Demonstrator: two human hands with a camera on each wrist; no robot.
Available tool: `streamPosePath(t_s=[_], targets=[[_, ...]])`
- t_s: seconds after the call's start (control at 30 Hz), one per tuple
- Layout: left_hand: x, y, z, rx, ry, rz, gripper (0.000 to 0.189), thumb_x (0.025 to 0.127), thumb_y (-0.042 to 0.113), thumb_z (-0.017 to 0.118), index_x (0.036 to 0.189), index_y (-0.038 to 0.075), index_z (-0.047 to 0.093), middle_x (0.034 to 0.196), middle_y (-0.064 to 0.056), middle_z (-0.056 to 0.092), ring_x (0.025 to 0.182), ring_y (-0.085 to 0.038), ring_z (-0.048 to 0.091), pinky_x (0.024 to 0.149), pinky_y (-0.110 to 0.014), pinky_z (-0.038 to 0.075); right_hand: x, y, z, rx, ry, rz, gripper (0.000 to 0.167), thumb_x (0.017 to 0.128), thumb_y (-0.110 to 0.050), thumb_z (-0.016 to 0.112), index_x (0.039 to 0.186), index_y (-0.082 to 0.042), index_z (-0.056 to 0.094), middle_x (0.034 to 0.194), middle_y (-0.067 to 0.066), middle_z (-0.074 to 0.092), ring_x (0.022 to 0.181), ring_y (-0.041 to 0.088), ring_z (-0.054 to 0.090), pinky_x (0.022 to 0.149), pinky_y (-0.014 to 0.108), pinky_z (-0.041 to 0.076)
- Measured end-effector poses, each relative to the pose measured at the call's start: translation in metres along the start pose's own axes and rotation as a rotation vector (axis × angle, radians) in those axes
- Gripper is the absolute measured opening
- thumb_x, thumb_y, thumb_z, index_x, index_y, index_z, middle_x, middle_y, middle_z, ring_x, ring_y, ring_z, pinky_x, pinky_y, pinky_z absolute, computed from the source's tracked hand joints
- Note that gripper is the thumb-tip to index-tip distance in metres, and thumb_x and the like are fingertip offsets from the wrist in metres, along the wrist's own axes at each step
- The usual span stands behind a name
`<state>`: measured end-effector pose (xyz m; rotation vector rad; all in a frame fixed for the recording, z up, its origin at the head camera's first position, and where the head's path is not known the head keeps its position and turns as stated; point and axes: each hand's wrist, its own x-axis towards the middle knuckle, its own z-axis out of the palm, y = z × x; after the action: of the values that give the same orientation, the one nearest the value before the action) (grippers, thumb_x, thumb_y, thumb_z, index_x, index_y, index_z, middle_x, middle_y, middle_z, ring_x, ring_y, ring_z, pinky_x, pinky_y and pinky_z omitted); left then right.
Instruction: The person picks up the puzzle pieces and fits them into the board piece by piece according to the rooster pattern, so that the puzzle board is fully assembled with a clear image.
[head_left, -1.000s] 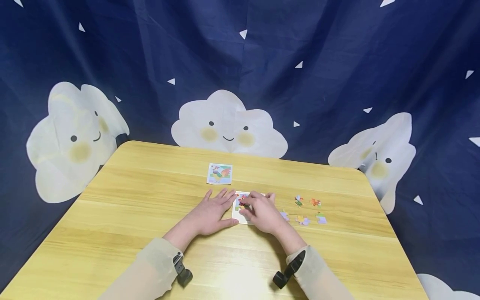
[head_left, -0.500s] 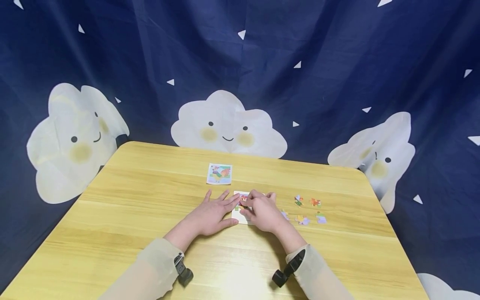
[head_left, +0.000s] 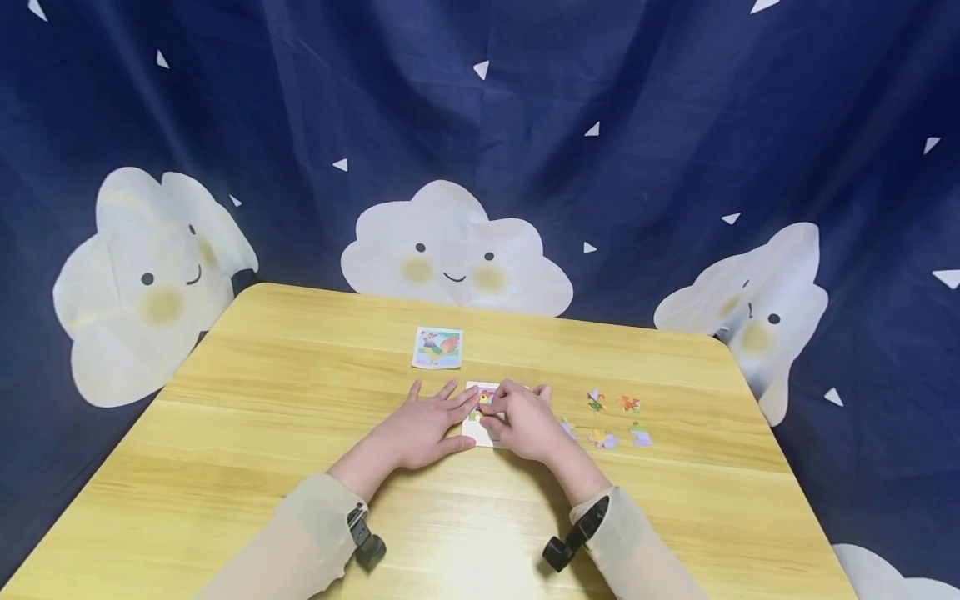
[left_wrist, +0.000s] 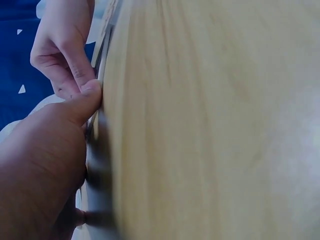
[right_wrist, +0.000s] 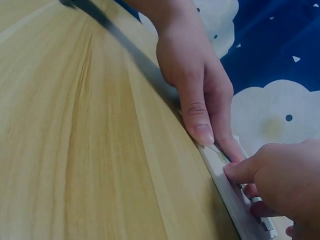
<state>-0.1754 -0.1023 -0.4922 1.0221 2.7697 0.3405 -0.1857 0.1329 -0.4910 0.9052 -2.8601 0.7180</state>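
Observation:
A small white-framed puzzle board (head_left: pixel 471 432) lies between my hands, with colourful jigsaw pieces in its upper left part. My left hand (head_left: pixel 420 429) lies flat with fingers spread, fingertips on the board's left side and thumb at its lower left edge. Over the board's right part, my right hand (head_left: pixel 527 423) has bent fingers, its thumb and index finger pinching a puzzle piece that they mostly cover. In the right wrist view, the right hand (right_wrist: pixel 287 175) works low over the board (right_wrist: pixel 222 177), opposite the left hand (right_wrist: pixel 192 75).
Several loose puzzle pieces lie right of the board, among them an orange one (head_left: pixel 630 404) and a green-and-purple one (head_left: pixel 641 434). A picture card (head_left: pixel 437 348) with a colourful bird lies behind the board on the wooden table (head_left: pixel 300 375). A blue cloud-patterned curtain (head_left: pixel 637 183) hangs behind.
My left fingers have slid right onto the board's upper left pieces, then stayed there. The right hand has barely shifted, and the red and yellow pieces beneath its fingers show a little differently.

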Motion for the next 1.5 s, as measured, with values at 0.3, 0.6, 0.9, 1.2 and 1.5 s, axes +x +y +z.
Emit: streamPosePath(t_s=[0.3, 0.6, 0.9, 1.2, 1.5], targets=[[0.001, -0.001, 0.000, -0.028, 0.003, 0.009, 0.072, 0.108, 0.062, 0.046, 0.167, 0.023, 0.034, 0.173, 0.012, 0.021, 0.160, -0.033, 0.017, 0.116, -0.081, 0.006, -0.001, -0.002, -0.002, -0.031, 0.001, 0.002, 0.025, 0.097, -0.026, 0.080, 0.118, -0.013, 0.083, 0.096, -0.006, 0.067, 0.087, 0.012, 0.063, 0.087, 0.052, 0.028], [0.004, -0.002, -0.001, -0.038, -0.015, 0.006, 0.073, 0.107, 0.063, 0.046, 0.167, 0.022, 0.035, 0.173, 0.010, 0.023, 0.160, -0.033, 0.018, 0.116, -0.081, 0.006, -0.009, 0.005, -0.006, -0.009, 0.034, -0.034, 0.022, 0.098, -0.024, 0.079, 0.116, -0.012, 0.082, 0.098, -0.003, 0.070, 0.085, 0.014, 0.061, 0.090, 0.054, 0.027], [0.004, 0.000, -0.001, -0.060, -0.028, -0.018, 0.077, 0.105, 0.066, 0.047, 0.168, 0.023, 0.032, 0.173, 0.009, 0.023, 0.160, -0.031, 0.015, 0.118, -0.078, 0.002, -0.026, 0.022, -0.024, 0.109, 0.032, -0.035, 0.024, 0.100, -0.019, 0.077, 0.122, -0.013, 0.080, 0.097, -0.009, 0.065, 0.077, 0.009, 0.057, 0.087, 0.047, 0.022], [0.000, 0.001, -0.003, -0.088, -0.015, -0.016, 0.078, 0.105, 0.064, 0.052, 0.167, 0.020, 0.034, 0.173, 0.007, 0.025, 0.160, -0.033, 0.017, 0.117, -0.079, 0.002, -0.045, 0.041, -0.035, 0.172, 0.092, -0.008, 0.026, 0.096, -0.015, 0.081, 0.121, -0.008, 0.079, 0.102, -0.003, 0.071, 0.082, 0.015, 0.063, 0.091, 0.051, 0.019], [0.002, 0.001, -0.002, -0.085, -0.018, -0.017, 0.079, 0.104, 0.064, 0.053, 0.167, 0.021, 0.034, 0.173, 0.008, 0.025, 0.160, -0.032, 0.016, 0.117, -0.079, 0.001, -0.062, 0.064, -0.055, 0.141, 0.090, 0.070, 0.037, 0.095, -0.016, 0.082, 0.129, -0.004, 0.074, 0.115, 0.003, 0.071, 0.091, 0.019, 0.063, 0.092, 0.051, 0.020]])
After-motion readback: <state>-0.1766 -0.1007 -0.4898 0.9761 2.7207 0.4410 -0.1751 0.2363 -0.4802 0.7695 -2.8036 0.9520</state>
